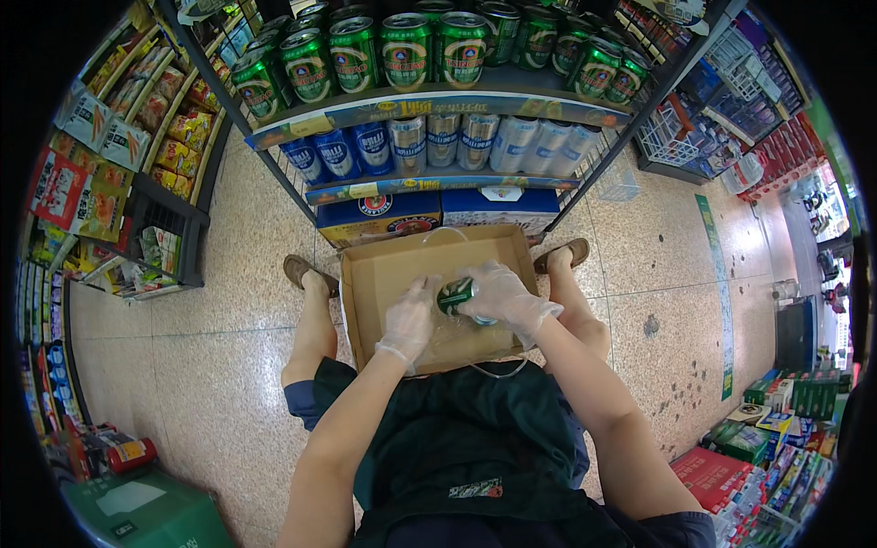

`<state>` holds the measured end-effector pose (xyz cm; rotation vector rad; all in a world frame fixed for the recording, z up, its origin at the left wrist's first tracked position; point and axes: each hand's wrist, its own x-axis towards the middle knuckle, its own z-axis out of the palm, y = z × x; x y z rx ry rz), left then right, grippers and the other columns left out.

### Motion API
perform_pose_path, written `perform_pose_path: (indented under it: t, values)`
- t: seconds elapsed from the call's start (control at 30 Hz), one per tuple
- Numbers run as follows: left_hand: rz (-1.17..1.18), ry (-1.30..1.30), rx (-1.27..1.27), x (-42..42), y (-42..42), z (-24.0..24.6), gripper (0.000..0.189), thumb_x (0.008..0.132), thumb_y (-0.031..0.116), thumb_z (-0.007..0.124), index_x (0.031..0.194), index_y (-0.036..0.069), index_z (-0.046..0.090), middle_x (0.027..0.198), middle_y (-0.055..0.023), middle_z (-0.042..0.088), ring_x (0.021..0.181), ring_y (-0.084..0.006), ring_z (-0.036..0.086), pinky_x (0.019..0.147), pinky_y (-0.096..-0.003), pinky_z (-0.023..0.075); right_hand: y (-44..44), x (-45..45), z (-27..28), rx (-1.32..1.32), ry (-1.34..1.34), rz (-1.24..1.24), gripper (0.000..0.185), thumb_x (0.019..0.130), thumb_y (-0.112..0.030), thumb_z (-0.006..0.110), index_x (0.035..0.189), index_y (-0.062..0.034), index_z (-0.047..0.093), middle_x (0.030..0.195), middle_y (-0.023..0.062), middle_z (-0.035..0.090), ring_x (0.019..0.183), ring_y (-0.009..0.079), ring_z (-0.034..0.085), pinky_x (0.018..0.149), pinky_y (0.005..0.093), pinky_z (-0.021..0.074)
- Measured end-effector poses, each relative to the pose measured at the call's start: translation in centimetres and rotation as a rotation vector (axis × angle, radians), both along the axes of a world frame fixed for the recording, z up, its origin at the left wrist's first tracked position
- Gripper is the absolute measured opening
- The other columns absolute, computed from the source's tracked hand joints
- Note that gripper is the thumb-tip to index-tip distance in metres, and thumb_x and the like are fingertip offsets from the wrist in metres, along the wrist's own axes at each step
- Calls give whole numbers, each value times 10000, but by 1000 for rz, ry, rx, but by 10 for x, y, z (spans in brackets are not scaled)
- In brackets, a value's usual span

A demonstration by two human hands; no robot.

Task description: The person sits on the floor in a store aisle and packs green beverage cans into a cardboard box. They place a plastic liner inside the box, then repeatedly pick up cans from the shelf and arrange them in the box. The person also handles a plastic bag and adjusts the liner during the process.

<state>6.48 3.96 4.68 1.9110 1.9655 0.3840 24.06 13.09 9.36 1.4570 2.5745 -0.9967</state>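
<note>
My right hand [503,298], in a clear plastic glove, grips a green beer can [453,296] from the right and above. The can lies tilted, low in a shallow cardboard tray [377,270]. Beside the can's left end is my left hand [409,322], gloved the same way. Its fingers point forward over the tray, and whether they pinch any of the crumpled clear film [445,339] there is unclear. The tray rests before my lap, between my knees, with a clear plastic handle loop [507,374] at its near side. Part of the can is hidden by my right hand.
Ahead stands a metal rack with green Tsingtao cans [405,55] on its upper shelf. Blue, gold and white cans [444,140] fill the shelf below, above boxed beer [380,216]. Snack shelves [178,144] flank the left; a green box [147,510] sits behind left, stacked goods [719,472] behind right.
</note>
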Motion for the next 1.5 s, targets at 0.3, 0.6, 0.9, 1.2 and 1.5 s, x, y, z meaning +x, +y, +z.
perform_pose_path:
  t: [0.3, 0.6, 0.9, 1.2, 1.5]
  values:
    - [-31, -62, 133, -19, 11, 1, 578, 792, -41, 490, 1321, 174, 582, 1282, -117, 610, 1062, -321, 633, 869, -414, 529, -20, -30, -50, 301, -241, -138, 525, 723, -345, 787, 1088, -38, 567, 1097, 193, 562, 1004, 358, 599, 848, 459, 500]
    - [-58, -19, 147, -23, 9, -3, 571, 795, -49, 510, 1320, 171, 549, 1201, -116, 622, 1006, -321, 638, 830, -415, 539, -19, -36, -67, 315, -368, -270, 618, 777, -470, 736, 1179, -47, 532, 1090, 182, 587, 1011, 323, 626, 843, 445, 472]
    - [-78, 284, 432, 5, 3, 5, 646, 709, -27, 606, 1344, 61, 524, 1286, -164, 554, 1120, -366, 551, 918, -427, 474, -27, -30, -70, 91, -297, -380, 913, 792, -434, 742, 1452, -20, 267, 1185, 216, 546, 1078, 368, 610, 895, 433, 502]
    - [21, 195, 233, 2, 4, -7, 702, 748, 63, 650, 1414, 48, 431, 1238, -205, 541, 1080, -363, 527, 929, -457, 444, -61, 0, -72, 404, -159, -149, 786, 769, -282, 747, 1389, -7, 350, 1349, 245, 432, 1180, 376, 512, 955, 449, 466]
    - [109, -534, 195, 31, -27, 33, 466, 862, 27, 650, 1311, 140, 589, 1178, -139, 638, 1029, -263, 630, 873, -301, 501, -54, 7, -83, 420, -195, -165, 629, 772, -116, 684, 1304, 2, 372, 1234, 214, 477, 1092, 349, 553, 898, 408, 495]
